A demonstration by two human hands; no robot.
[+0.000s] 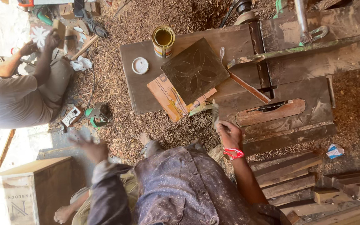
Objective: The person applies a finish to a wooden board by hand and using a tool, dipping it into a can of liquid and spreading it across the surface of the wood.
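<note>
Head view: looking straight down on a dark wooden workbench standing on a floor thick with sawdust and shavings.
Right hand: raised at the near edge of the bench, red band at the wrist; fingers curled closed around the handle of a worn paintbrush with pale bristles.
Brush position: bristles lie over the bench's near edge, just beside the lower corner of the orange flat board; whether they touch it cannot be told.
Left hand: out to the side over the floor, motion-blurred; fingers look spread wide and hold nothing.
Carved piece: dark square wooden panel with an incised four-petal pattern, lying turned like a diamond, partly on top of the orange board.
Tin: open round yellow tin with brownish liquid inside, upright at the far edge of the bench, just beside the panel's upper corner.
Lid: round white lid, flat on the bench, near the tin and apart from the panel.
Machine: dust-coated table saw bench with a slotted reddish insert, directly to the right of the workbench.
Timber: stack of rough wooden battens on the floor beside the right forearm.
Other person: seated at the left in a grey shirt, both hands on a pale patterned piece.
Floor item: green power tool lying in the shavings.
</note>
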